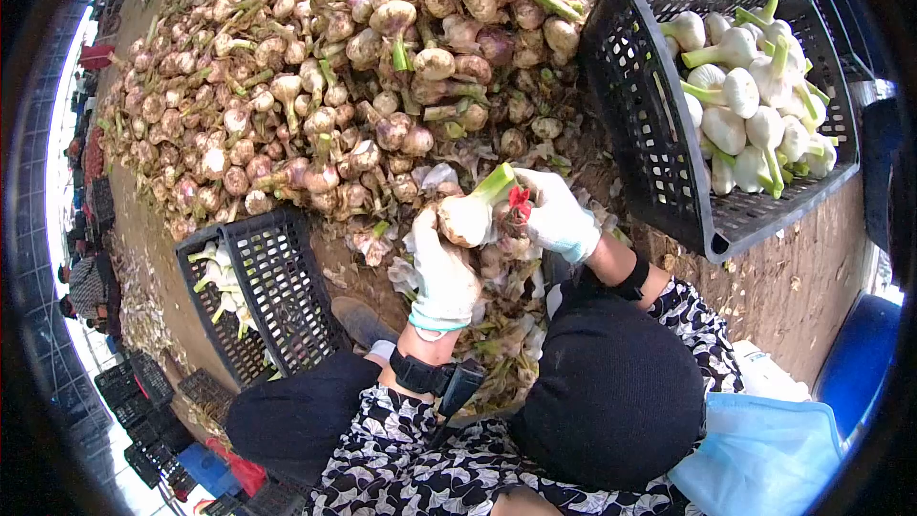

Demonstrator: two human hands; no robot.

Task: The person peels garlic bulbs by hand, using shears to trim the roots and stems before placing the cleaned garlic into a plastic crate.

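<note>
While I watched through the head camera, both hands were gloved in white and met over one garlic bulb (468, 218) held above a litter of peeled skins (506, 325) between the knees. The left hand (444, 272) was wrapped around the bulb from below, fingers curled shut on its dirty lower half, with the green stalk stub poking up and to the right. The right hand (557, 215) was closed too, pinching at the top of the same bulb beside the stalk, and something small and red (519, 201) showed between its fingers; I could not tell what that was. A dark band sat on each wrist.

Just beyond the hands lay a big heap of unpeeled garlic (325, 86), purplish and earthy, spread on the ground and filling most of the upper left of the view. To the upper right stood a black plastic crate (650, 124), tilted toward me, holding clean white bulbs (750, 105) with short green stalks. A second black crate (277, 277) stood at the left, near the left knee, with only a few white bulbs in its far corner. A grey shoe (361, 320) showed just beside that crate. At the lower right lay a pale blue bag (764, 449), and behind it something deep blue (860, 354) against the bare earth.
</note>
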